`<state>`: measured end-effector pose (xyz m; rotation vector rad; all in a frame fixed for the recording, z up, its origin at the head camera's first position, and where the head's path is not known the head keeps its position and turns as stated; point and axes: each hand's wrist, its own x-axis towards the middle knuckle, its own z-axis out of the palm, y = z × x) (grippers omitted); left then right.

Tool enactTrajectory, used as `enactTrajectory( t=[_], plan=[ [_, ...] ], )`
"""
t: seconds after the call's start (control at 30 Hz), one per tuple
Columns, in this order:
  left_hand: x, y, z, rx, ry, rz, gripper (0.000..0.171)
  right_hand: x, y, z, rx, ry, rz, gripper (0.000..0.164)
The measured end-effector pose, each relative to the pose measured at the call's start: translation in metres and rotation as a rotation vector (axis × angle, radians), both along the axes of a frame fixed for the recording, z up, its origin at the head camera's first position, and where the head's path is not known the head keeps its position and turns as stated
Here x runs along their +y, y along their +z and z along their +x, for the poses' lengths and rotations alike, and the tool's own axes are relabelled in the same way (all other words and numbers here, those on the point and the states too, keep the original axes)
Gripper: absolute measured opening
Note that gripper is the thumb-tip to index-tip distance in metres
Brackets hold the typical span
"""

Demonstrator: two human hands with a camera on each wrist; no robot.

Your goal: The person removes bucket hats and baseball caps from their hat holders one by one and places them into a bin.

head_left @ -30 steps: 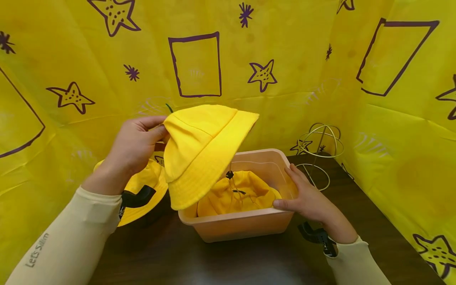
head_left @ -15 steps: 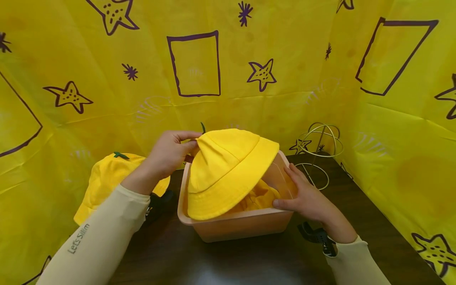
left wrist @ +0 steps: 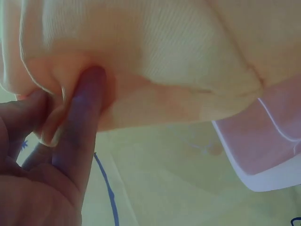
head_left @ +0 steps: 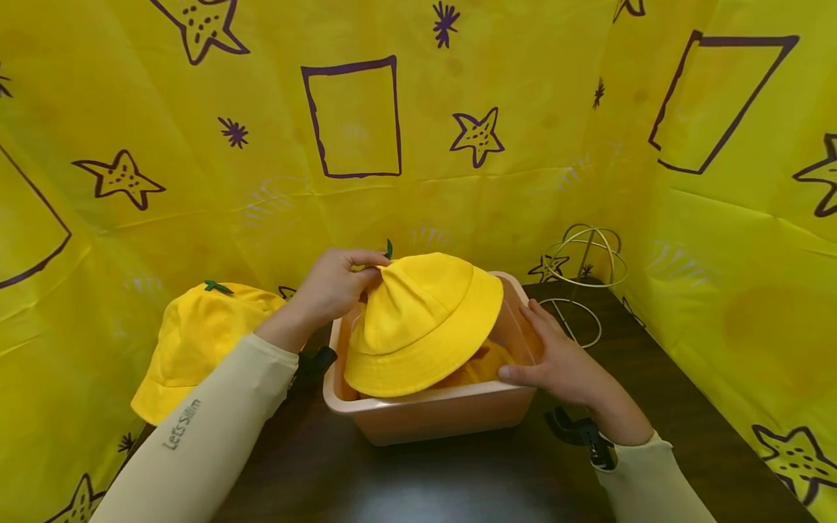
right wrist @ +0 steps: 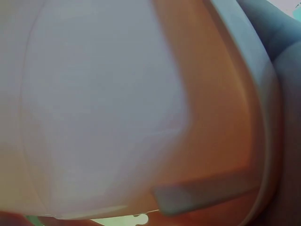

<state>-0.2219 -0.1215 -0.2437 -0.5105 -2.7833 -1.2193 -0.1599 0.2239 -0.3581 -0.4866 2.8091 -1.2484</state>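
In the head view my left hand [head_left: 340, 287] pinches a yellow bucket hat [head_left: 425, 327] by its crown, beside the green leaf-like tip. The hat hangs tilted over the peach plastic bin [head_left: 445, 421], its brim dipping inside the near rim. Fabric bunches between thumb and fingers in the left wrist view, where the hat's crown [left wrist: 188, 52] fills the top. My right hand [head_left: 562, 356] grips the bin's right corner, thumb on the near rim. Under the held hat, more yellow cloth [head_left: 484, 363] lies in the bin, mostly covered.
Left of the bin, another yellow hat [head_left: 203, 341] with a green leaf stands on the dark table [head_left: 392, 487], partly behind my left sleeve. A gold wire stand [head_left: 588, 269] is behind my right hand. Yellow decorated sheets [head_left: 536, 87] wall in the table.
My left hand has carried the hat right and down, from above the bin's left side into its opening. The other hat at left has come into fuller view. My right hand keeps its place.
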Motion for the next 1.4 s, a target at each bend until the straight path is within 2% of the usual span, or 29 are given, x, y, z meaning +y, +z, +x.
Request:
enactTrajectory(
  t=[0.2,0.33,0.43,0.73,0.9,1.03,1.13,1.27,1.4],
  plan=[
    [0.005,-0.003,-0.001,0.161,0.015,-0.152,0.023,-0.001,0.0,-0.001,-0.01,-0.004,-0.003,0.114],
    [0.014,-0.007,-0.002,0.302,-0.036,-0.251,0.021,-0.001,0.001,0.0,-0.014,-0.009,0.003,0.115],
    [0.02,-0.01,-0.002,0.361,-0.076,-0.299,0.02,-0.001,0.002,0.0,-0.012,-0.011,0.011,0.115],
    [0.027,-0.019,-0.002,0.398,-0.171,-0.366,0.02,-0.001,0.002,0.0,-0.01,-0.014,0.005,0.117],
    [0.033,-0.022,0.002,0.378,-0.218,-0.428,0.019,0.0,0.001,0.0,0.003,-0.011,0.009,0.119],
    [0.039,-0.025,0.007,0.383,-0.288,-0.495,0.02,0.001,0.0,-0.001,0.014,-0.009,0.017,0.119],
    [0.044,-0.027,0.009,0.386,-0.357,-0.507,0.021,0.001,0.0,-0.001,0.015,-0.011,0.018,0.12],
    [0.047,-0.029,0.01,0.361,-0.414,-0.505,0.023,0.0,0.0,-0.001,0.012,-0.015,0.016,0.12],
    [0.047,-0.03,0.009,0.279,-0.427,-0.556,0.024,0.0,0.0,-0.001,0.008,-0.018,0.012,0.12]
  ],
)
